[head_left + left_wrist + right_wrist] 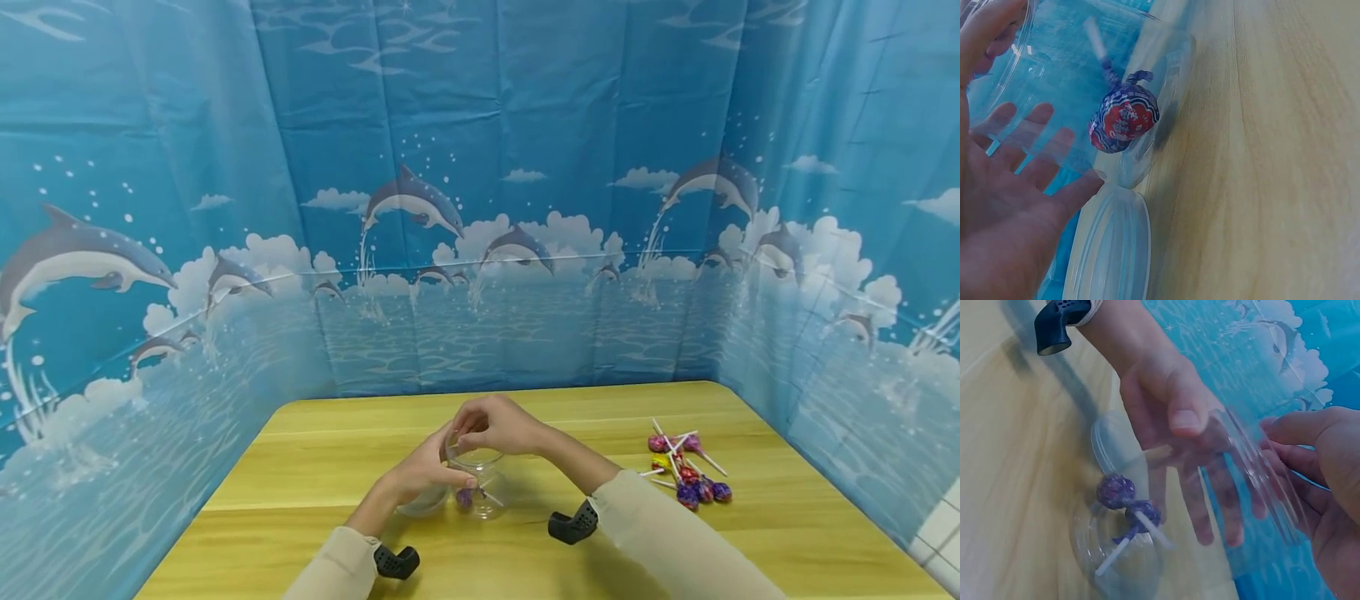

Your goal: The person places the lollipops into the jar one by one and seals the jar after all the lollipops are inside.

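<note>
A clear plastic jar point(491, 498) stands on the table. My left hand point(423, 467) holds it from the side, thumb on the near wall and fingers spread along the far wall. Inside, at the bottom, lie two purple-wrapped lollipops point(1116, 490) with white sticks. My right hand point(498, 423) is over the jar's mouth, its fingers loosely bent at the rim. Nothing shows between those fingers in the right wrist view. A clear round lid point(1113, 247) lies beside the jar, partly hidden under my left hand in the head view.
On the right of the yellow wood-grain table point(585, 550) lies a loose pile of lollipops point(686, 475) in purple, pink, red and yellow wrappers. A blue dolphin-print curtain point(480, 333) hangs around the table's back and sides.
</note>
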Available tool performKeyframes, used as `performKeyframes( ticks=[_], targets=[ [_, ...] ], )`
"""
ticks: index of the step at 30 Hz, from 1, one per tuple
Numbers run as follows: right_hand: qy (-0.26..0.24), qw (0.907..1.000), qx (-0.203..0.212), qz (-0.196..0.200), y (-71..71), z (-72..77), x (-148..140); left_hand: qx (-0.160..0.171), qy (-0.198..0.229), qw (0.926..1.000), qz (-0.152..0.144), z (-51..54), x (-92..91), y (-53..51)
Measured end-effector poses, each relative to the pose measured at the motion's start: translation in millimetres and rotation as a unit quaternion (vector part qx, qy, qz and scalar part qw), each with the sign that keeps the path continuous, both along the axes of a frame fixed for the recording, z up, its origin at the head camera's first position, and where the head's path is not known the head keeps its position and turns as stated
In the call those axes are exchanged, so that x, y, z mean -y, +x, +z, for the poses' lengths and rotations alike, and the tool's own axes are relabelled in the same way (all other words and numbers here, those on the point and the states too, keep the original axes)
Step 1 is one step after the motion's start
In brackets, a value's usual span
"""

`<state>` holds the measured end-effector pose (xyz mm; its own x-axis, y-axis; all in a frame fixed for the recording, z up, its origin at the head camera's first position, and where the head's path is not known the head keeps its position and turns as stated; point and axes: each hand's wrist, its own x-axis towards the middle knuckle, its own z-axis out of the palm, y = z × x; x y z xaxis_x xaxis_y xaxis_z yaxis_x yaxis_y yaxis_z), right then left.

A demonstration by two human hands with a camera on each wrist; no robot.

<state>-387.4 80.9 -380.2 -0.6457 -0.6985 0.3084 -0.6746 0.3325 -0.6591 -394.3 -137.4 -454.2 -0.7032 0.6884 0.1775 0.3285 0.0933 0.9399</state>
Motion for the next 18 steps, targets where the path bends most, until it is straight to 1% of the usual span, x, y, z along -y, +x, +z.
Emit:
performKeyframes(
  ticks=[3,8,10,13,14,15,18],
  targets=[
    [-0.002,1.0,-0.001,0.006,-0.6,7.3,-6,0.012,0.005,0.9999,0.0,2.2,-0.7,-0.9],
    [0.003,0.9998,-0.016,0.013,1.5,12.0,-14,0.03,0.014,0.9994,-0.006,1.5,-1.1,0.2],
    [0.001,0.9998,-0.016,0.012,1.8,13.7,-18,0.035,0.02,0.9992,-0.008,1.4,-1.4,-0.2],
    [-0.005,0.9999,-0.013,0.008,2.3,15.5,-24,0.037,0.025,0.9989,-0.011,1.6,-1.5,-0.5],
    [-0.008,0.9999,-0.013,0.007,6.5,19.3,-25,0.037,0.026,0.9989,-0.013,1.4,-1.6,-0.8],
    [-0.009,0.9999,-0.011,0.006,6.8,19.7,-27,0.036,0.028,0.9988,-0.014,1.2,-1.7,-1.0],
    [-0.005,0.9999,-0.011,-0.004,7.8,21.1,-32,0.032,0.032,0.9988,-0.02,0.7,-1.6,-1.3]
  ],
)
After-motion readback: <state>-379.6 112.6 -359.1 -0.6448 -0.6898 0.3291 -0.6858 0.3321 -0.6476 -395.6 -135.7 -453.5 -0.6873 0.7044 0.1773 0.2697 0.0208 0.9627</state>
